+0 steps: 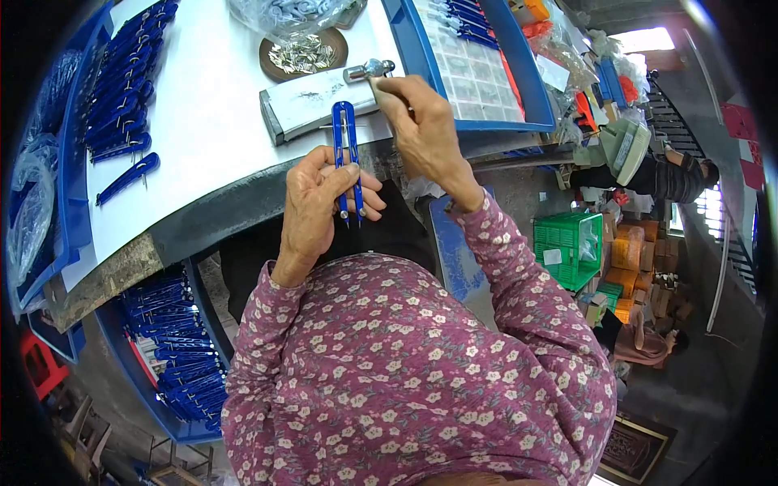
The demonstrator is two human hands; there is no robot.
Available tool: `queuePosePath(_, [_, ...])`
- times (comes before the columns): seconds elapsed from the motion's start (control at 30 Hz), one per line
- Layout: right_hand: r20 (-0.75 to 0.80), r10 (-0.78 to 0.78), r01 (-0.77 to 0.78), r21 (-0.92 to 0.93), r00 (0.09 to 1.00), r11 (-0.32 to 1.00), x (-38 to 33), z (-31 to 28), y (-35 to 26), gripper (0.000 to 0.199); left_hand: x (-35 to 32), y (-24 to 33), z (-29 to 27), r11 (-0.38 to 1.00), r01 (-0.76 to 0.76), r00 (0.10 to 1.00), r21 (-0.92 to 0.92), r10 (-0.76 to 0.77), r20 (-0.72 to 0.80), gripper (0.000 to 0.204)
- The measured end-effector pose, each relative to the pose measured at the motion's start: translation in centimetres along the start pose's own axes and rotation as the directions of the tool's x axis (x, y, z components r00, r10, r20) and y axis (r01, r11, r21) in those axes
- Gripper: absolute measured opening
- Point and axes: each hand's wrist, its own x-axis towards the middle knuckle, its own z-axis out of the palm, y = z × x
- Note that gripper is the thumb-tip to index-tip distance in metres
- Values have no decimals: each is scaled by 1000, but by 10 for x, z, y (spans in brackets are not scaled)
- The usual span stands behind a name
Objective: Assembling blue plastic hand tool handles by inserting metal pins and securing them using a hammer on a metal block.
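My left hand [312, 190] grips a blue drawing compass [339, 146] by its two legs, points toward me and hinge end away. A thin metal pin [362, 126] appears to cross the compass near its upper part. The hinge end lies over the near edge of a grey metal block [304, 104]. In my right hand [428, 130], the fingers are wrapped round the handle of a small hammer [356, 74]. Its metal head is above the block's far right end, apart from the compass. Most of the handle is hidden by my fingers.
A brown dish [266, 58] of small metal pins sits behind the block, beside a plastic bag [292, 16]. Blue compasses [121, 97] line the table's left. Blue trays [417, 57] flank the worktop. A blue bin [203, 300] of compasses stands lower left. Two people are at the right.
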Motion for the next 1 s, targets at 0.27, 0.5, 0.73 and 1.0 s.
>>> queuePosePath(0.27, [44,254,-249,-94,966,964,-38,-5,11,27,4,-3,-11,1000,-2,998,-24,0,-62,13])
queuePosePath(0.5, [558,533,-761,571,636,309,-23,-30,-3,25,5,-6,-13,1000,-4,998,-22,3,-66,14])
queuePosePath(0.73, [225,153,-146,-45,962,988,-27,-32,-7,26,5,-4,-15,1000,-7,998,-4,7,-59,15])
queuePosePath(1.0, [293,68,10,-258,954,966,-22,-40,-8,24,5,-3,-17,1000,-11,999,1,11,-49,17])
